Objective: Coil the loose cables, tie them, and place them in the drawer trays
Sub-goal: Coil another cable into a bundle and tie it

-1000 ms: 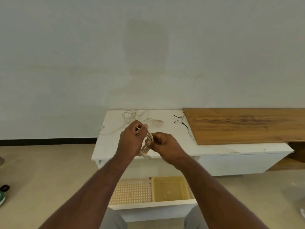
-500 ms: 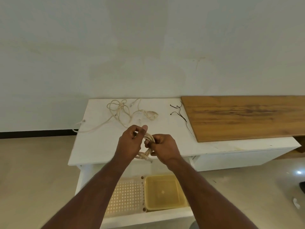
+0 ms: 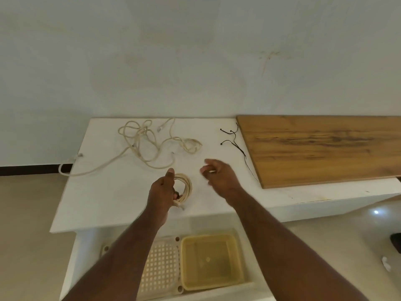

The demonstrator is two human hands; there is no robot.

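I see my left hand gripping the coil, a cream cable wound into a small ring; the thumb points up along its left side and the fingers curl round the strands, and the coil's lower end with a plug sticks out just below the hand. The coil is over the white top, near its front edge; I cannot tell whether it rests on the surface or is held just above it. My right hand is apart from the coil, to its right, over the top, fingers loosely bent and spread, and it is blurred; something pale shows at the fingertips, but I cannot tell what it is or whether it is pinched. Farther back on the top lies the loose cable, cream, in a tangle of loops, one end trailing over the left edge. Right of it lie thin black ties, just beside the wooden board that covers the right part of the top. Below the front edge the drawer stands open with two trays side by side: a perforated tray on the left, partly hidden by my left forearm, and a yellow tray touching it on the right.
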